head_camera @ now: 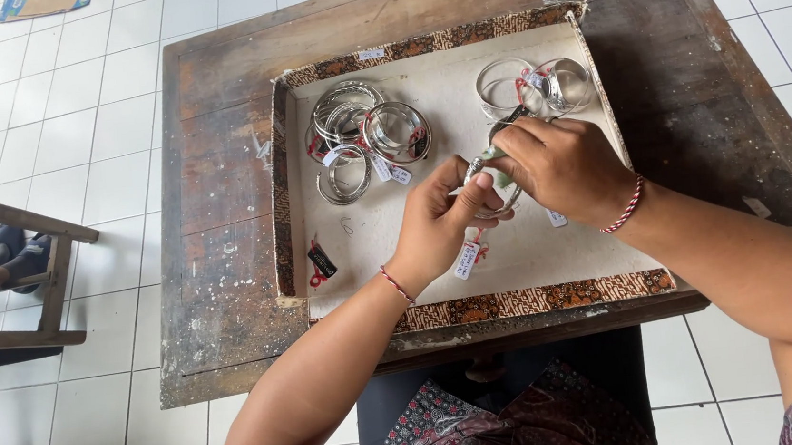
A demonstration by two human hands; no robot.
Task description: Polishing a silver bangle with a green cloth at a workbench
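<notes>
Hands over shallow tray point(595, 91) on worn wooden table point(224, 218) — left hand point(439, 223) and right hand point(558, 168) both pinching one silver bangle point(495, 206), tag point(467, 259) dangling below; other bangles point(369, 134) piled upper left of tray

Both bare forearms reach forward and angle inward so that the hands meet in front of the body. The left hand point(434, 224) is turned palm-inward, fingers curled, thumb pressed up against the other hand. The right hand point(558, 165) lies knuckles-up, its fingers bent down and pinched close at the tips, touching the left thumb. A thin red-and-white cord circles each wrist. Elbows stay low and wide apart.
</notes>
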